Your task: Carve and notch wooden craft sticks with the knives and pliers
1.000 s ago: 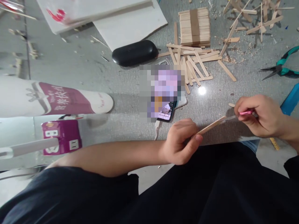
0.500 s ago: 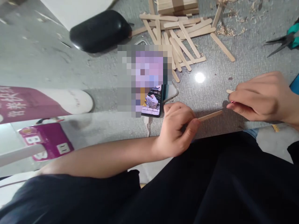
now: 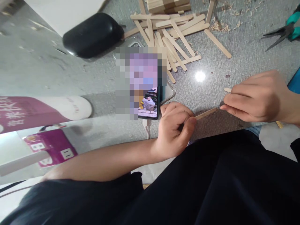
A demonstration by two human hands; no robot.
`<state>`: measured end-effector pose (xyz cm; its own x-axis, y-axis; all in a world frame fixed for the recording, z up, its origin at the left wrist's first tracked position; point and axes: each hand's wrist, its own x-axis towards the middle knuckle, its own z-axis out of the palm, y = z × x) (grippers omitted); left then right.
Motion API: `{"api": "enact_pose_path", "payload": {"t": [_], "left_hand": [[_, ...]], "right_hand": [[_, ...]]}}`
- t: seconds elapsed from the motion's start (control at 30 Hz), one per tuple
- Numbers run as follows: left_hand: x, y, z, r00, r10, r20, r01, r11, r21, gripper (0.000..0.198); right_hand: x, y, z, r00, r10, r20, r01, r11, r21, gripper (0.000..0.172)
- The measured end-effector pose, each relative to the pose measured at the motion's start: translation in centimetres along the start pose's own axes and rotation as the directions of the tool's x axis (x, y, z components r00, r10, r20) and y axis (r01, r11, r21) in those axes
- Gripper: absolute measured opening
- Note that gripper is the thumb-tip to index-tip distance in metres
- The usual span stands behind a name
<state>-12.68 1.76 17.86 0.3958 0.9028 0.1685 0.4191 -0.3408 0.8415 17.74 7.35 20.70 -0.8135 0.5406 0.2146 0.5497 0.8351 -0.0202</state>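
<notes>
At the left edge you have a white-and-maroon container [image 3: 35, 113], cut off by the frame, its printed lettering only partly in view. Below it sits a purple power strip [image 3: 57, 140], partly covered by a white plug [image 3: 25, 162]. A glossy black case [image 3: 93, 34] lies to the upper right. Next comes a phone [image 3: 150, 103], most of its screen masked by pixelation, with a white cable [image 3: 147, 128] at its lower end. Loose craft sticks [image 3: 182, 38] overlap above it; a stacked bundle [image 3: 168, 5] behind them is cropped by the top edge.

Your left hand [image 3: 175, 132] pinches one wooden stick [image 3: 206, 114] between thumb and curled fingers, near the table's front edge. The stick's inner end is hidden in your grip; its free end points at your right hand [image 3: 255, 97], just short of the thumb tip. Your right fingers are curled; whether they hold anything cannot be told. A pale stick end [image 3: 227, 90] shows beyond them, the remainder concealed. Far right, the needle-nose pliers [image 3: 280, 35] and a blue object [image 3: 294, 82] are both cut off.
</notes>
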Motion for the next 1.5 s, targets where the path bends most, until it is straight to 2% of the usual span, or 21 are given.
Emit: {"api": "enact_pose_path", "payload": {"t": [0.17,0.4,0.63,0.8,0.9,1.03,1.2,1.33,1.5], "left_hand": [[0.1,0.1,-0.1,1.0,-0.003,0.016,0.003,1.0,0.006,0.038],[0.2,0.0,-0.4,0.999,0.01,0.032,-0.009,1.0,-0.023,0.034],[0.4,0.2,-0.4,0.999,0.029,0.045,-0.028,0.999,-0.039,0.036],[0.4,0.3,-0.5,0.998,-0.003,0.06,0.005,0.999,-0.032,0.036],[0.5,0.4,-0.6,0.996,-0.017,0.086,0.019,1.0,-0.015,0.036],[0.4,0.4,-0.7,0.991,-0.025,0.133,0.019,0.999,0.044,0.031],[0.3,0.4,-0.5,0.991,-0.04,0.126,0.034,0.998,0.048,0.036],[0.3,0.3,-0.5,0.994,-0.025,0.106,0.024,1.0,0.014,0.036],[0.5,0.3,-0.6,0.988,-0.024,0.154,0.022,1.0,0.014,0.034]], "right_hand": [[0.1,-0.3,0.2,0.996,-0.023,-0.085,0.022,1.0,-0.005,0.035],[0.2,-0.7,0.1,0.996,-0.015,-0.088,0.013,1.0,-0.019,0.033],[1.2,-0.5,0.2,0.999,-0.034,0.006,0.034,0.998,0.046,0.032],[1.5,-0.3,0.1,0.998,-0.023,0.055,0.017,0.994,0.105,0.033],[1.5,-0.2,0.2,0.999,-0.031,0.014,0.029,0.99,0.135,0.032],[1.3,-0.2,0.4,0.992,-0.096,-0.083,0.1,0.994,0.052,0.031],[0.9,-0.2,1.0,0.999,-0.046,0.004,0.046,0.999,0.027,0.034],[0.8,0.0,1.3,0.997,-0.046,-0.067,0.047,0.999,0.019,0.031],[0.9,0.1,1.2,0.995,-0.036,-0.098,0.043,0.996,0.075,0.027]]}}
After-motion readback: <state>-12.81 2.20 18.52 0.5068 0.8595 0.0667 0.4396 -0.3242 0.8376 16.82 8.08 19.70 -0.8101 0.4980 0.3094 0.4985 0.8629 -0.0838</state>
